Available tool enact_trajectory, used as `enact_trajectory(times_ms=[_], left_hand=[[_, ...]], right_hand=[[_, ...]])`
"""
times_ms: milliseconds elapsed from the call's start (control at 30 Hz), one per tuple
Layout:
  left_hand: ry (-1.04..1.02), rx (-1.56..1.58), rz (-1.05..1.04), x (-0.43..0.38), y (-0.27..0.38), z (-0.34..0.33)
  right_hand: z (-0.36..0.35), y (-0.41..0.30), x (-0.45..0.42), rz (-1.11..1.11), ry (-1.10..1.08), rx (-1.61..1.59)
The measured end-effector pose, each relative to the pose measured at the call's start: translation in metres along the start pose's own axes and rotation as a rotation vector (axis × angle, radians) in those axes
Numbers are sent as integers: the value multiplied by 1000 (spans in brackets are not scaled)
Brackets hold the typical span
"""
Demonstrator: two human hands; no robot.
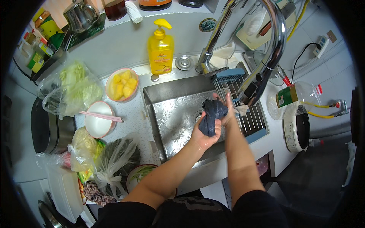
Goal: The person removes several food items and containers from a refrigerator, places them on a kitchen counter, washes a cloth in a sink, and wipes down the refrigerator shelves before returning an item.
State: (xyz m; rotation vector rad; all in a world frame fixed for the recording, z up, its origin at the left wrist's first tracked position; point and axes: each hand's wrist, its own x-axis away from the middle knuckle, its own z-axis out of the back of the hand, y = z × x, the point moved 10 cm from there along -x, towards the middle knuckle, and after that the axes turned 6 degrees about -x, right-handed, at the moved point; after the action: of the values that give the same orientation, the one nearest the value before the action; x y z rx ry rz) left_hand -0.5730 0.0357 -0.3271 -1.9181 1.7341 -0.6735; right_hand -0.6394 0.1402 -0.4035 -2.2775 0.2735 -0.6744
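A dark grey cloth [211, 116], bunched and twisted, is in my left hand [207, 132] above the stainless steel sink [174, 122]. My right hand [228, 111] is at the cloth's right side, fingers extended and slightly blurred; whether it grips the cloth is unclear. Just behind and to the right of my hands, a wire drying rack [252, 119] with blue ends lies across the sink. A chrome faucet [273, 57] arches over the rack.
A yellow pump bottle [161, 54] stands behind the sink. To the left are a bowl of yellow fruit chunks [121, 85], a white bowl [99, 125] with pink chopsticks, bagged cabbage [75, 85] and a tied plastic bag [114, 165]. A large plastic bottle [296, 97] is at the right.
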Motion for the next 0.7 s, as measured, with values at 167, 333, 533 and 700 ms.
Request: enact_trajectory(times_ms=[167, 333, 533, 700], left_hand=[[-99, 88, -127, 6, -1, -13], [298, -387, -268, 26, 17, -2], [498, -1462, -222, 36, 22, -32], [553, -2103, -275, 23, 40, -39]], right_hand=[[-120, -7, 84, 297, -480, -660], [-48, -14, 62, 248, -66, -198], [-60, -52, 73, 178, 229, 349], [-48, -49, 68, 207, 304, 451]])
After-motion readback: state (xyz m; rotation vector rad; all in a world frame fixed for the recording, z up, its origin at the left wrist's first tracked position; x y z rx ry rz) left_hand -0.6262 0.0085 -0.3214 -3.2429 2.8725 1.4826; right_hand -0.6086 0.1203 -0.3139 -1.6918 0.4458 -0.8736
